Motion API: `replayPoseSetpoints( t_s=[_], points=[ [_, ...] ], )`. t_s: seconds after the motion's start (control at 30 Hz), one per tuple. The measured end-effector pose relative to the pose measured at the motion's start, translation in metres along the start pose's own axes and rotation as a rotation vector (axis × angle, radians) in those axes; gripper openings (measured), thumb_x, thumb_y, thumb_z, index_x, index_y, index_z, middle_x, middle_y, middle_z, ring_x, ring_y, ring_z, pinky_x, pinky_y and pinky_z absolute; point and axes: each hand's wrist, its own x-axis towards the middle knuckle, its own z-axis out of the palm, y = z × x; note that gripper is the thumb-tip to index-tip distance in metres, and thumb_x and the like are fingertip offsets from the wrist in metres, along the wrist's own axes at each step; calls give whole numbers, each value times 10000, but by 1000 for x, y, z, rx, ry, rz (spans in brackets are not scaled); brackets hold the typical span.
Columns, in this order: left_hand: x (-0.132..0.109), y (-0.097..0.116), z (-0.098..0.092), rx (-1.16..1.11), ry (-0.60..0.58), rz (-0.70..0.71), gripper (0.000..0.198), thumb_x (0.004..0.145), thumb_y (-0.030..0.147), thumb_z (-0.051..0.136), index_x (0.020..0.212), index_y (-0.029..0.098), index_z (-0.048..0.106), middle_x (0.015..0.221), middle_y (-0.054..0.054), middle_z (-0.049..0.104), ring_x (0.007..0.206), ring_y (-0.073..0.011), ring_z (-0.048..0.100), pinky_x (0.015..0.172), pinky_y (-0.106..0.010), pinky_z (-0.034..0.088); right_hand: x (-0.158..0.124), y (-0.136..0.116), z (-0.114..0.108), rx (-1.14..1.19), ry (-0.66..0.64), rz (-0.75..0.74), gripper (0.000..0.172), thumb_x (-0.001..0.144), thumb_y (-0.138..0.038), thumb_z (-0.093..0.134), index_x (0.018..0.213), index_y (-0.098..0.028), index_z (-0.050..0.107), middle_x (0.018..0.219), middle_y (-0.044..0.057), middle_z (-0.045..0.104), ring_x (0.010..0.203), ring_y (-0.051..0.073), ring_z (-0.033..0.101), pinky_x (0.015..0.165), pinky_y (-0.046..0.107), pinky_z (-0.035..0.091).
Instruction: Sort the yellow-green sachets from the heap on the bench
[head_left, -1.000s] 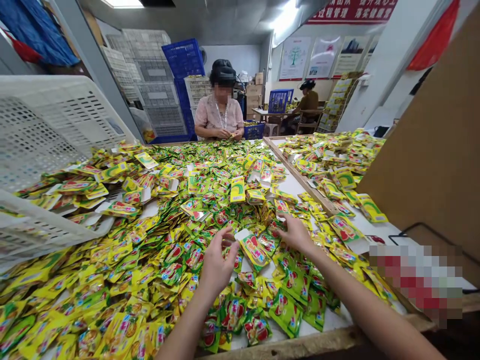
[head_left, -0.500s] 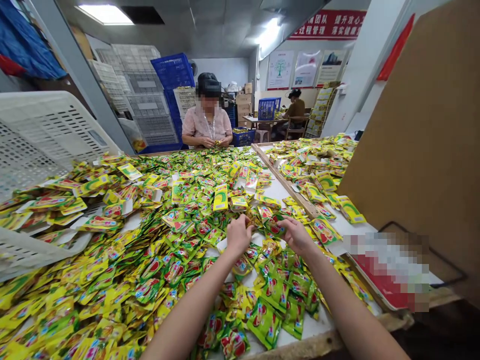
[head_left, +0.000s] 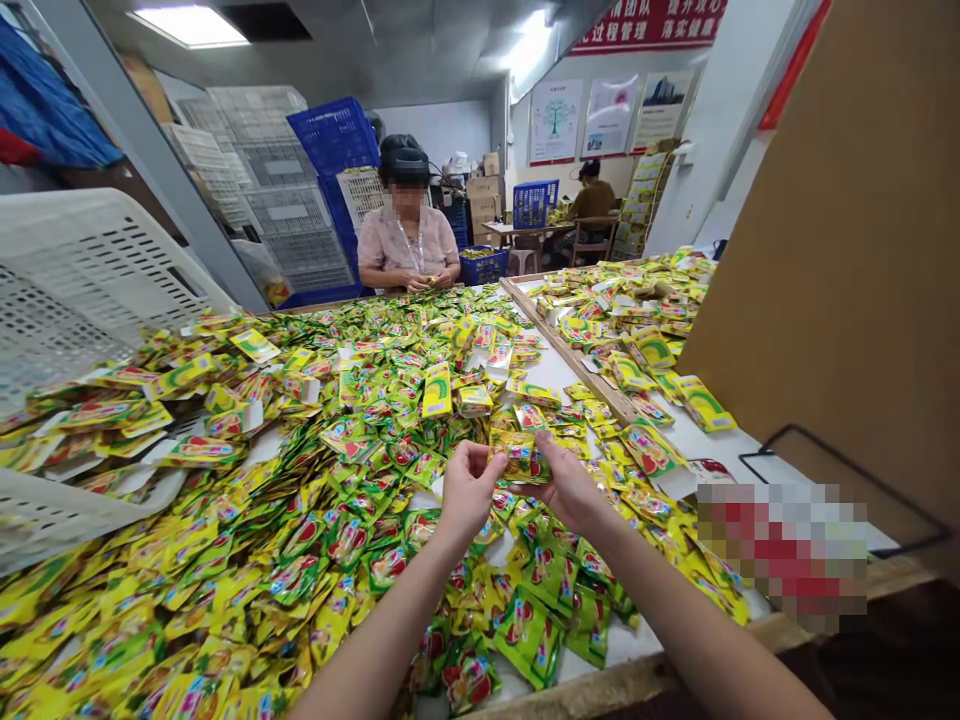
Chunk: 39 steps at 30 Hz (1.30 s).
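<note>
A small bunch of green and yellow sachets point(head_left: 519, 456) is held between both my hands, just above the pile. My left hand point(head_left: 466, 489) pinches its left end with closed fingers. My right hand point(head_left: 568, 483) grips the right end, thumb on top. Under them the white table point(head_left: 555, 375) is covered with several loose sachets point(head_left: 315, 500) of the same kind. Small yellow boxes point(head_left: 437, 390) stand and lie among them a little farther away.
A white perforated crate point(head_left: 82, 290) lies tipped at the left with sachets spilling under it. A brown cardboard sheet point(head_left: 847, 230) rises at the right. A wooden divider point(head_left: 570, 365) separates a second heap. A person sits across the table point(head_left: 407, 240); another sits farther back.
My hands came together from apart and now hold a bunch of sachets between them, lifted slightly off the pile. The view has tilted a little upward.
</note>
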Motion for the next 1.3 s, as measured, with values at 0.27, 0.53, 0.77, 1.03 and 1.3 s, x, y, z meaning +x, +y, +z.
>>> replayPoseSetpoints(
  t_s=[0.27, 0.53, 0.77, 1.03, 1.3],
  points=[
    [-13, 22, -40, 919, -69, -158, 468, 813, 496, 510, 1001, 75, 592, 786, -171, 669, 793, -313, 649, 692, -379, 455, 16, -21, -32, -174, 258, -297, 502, 518, -510, 805, 823, -156, 623, 811, 45, 719, 712, 183, 686, 624, 304, 599],
    [-8, -4, 6, 1229, -236, -235, 869, 780, 438, 567, 1450, 65, 157, 1037, -224, 639, 929, -311, 648, 740, -361, 489, 24, 2, -30, -294, 264, -276, 484, 502, -514, 803, 762, -153, 613, 718, 49, 699, 661, 211, 677, 597, 358, 596],
    [-21, -2, -49, 937, -88, 263, 693, 728, 252, 567, 1366, 136, 325, 1200, -151, 551, 1100, -275, 553, 916, -389, 458, 7, -11, -14, -351, 263, -418, 441, 575, -512, 765, 815, -175, 615, 821, 67, 712, 760, 214, 674, 719, 356, 568],
    [-54, -10, -82, 712, 122, 533, 645, 761, 281, 552, 1359, 253, 310, 1175, -64, 614, 1003, -218, 627, 822, -318, 519, -28, -19, 36, -531, -125, -604, 220, 692, -290, 729, 861, -184, 636, 736, 21, 680, 623, 133, 629, 578, 236, 539],
    [-60, -15, -92, 697, 27, 432, 662, 736, 268, 546, 1359, 253, 320, 1224, -70, 599, 1071, -239, 601, 877, -337, 505, -27, -23, 35, -738, -176, -620, 195, 699, -264, 708, 884, -207, 686, 806, 37, 687, 689, 165, 629, 605, 279, 520]
  ],
)
